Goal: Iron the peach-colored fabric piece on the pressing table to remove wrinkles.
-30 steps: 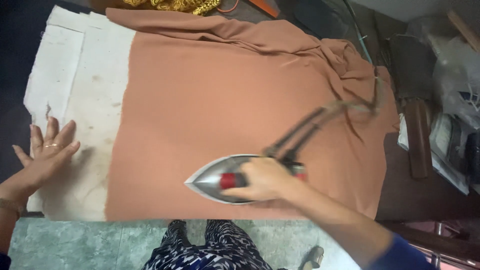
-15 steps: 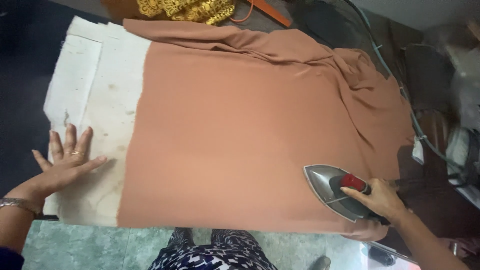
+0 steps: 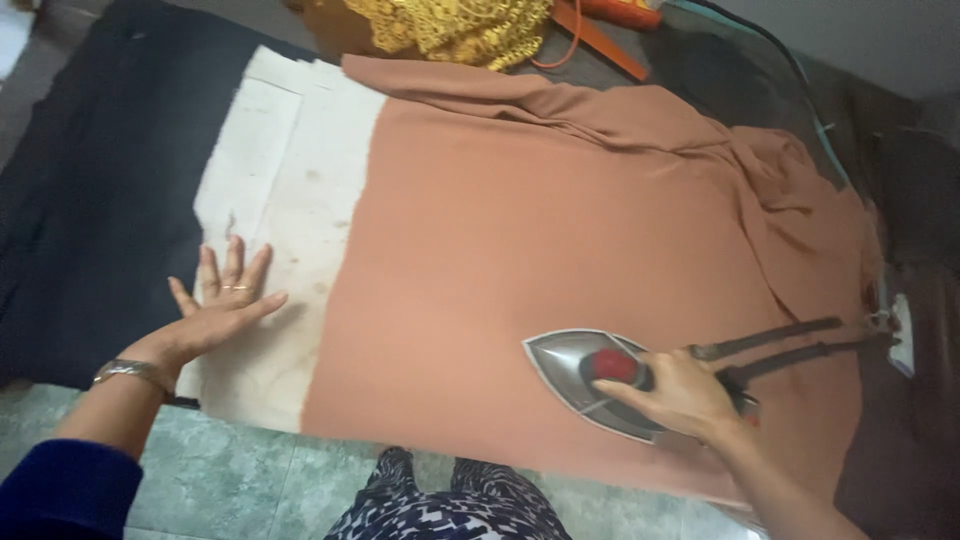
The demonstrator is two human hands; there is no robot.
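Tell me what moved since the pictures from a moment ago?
The iron, gripped by the right hand, slid across the brown cloth: from the middle of the near edge out to the right end, and now it is partway back toward the middle. The left hand stayed flat on the white padding, beside the cloth. The cloth lies spread as before.

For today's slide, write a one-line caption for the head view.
Right hand presses an iron on brown cloth; left hand rests flat on white padding.
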